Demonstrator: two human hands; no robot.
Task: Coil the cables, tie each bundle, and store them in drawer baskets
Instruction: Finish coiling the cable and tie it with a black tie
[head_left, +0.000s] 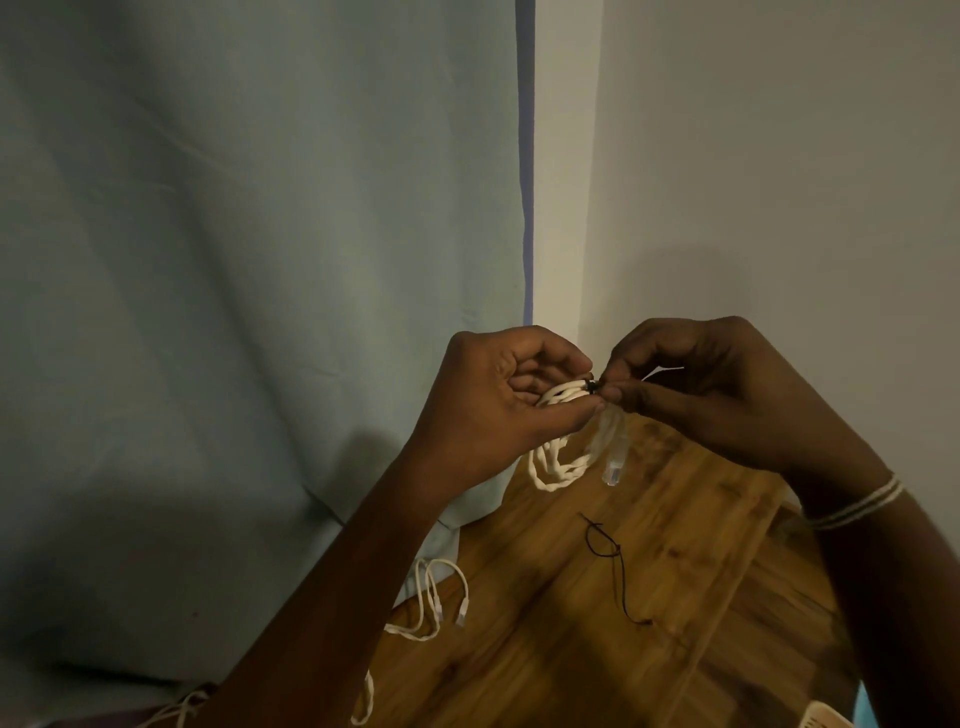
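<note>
Tying stage, head view, centre right of frame. Left hand (498, 395): fingers curled round the white cable coil (558, 426), held up above the wooden surface (649, 597), loops hanging below. Right hand (717, 395): fingertips pinching a small black tie (591, 385) at the top of the coil. Advice: keep the loops pressed together and draw the tie snug before letting go, lest the coil spring apart. A clear connector (613, 470) dangles beside the loops. Lower frame: spare black tie (613, 566) on the surface; loose white cables (441, 597) at the surface's left edge, untied. Pale curtain (260, 260) fills the left. Basket corner (826, 719), possibly, lower right; no drawer visible.
</note>
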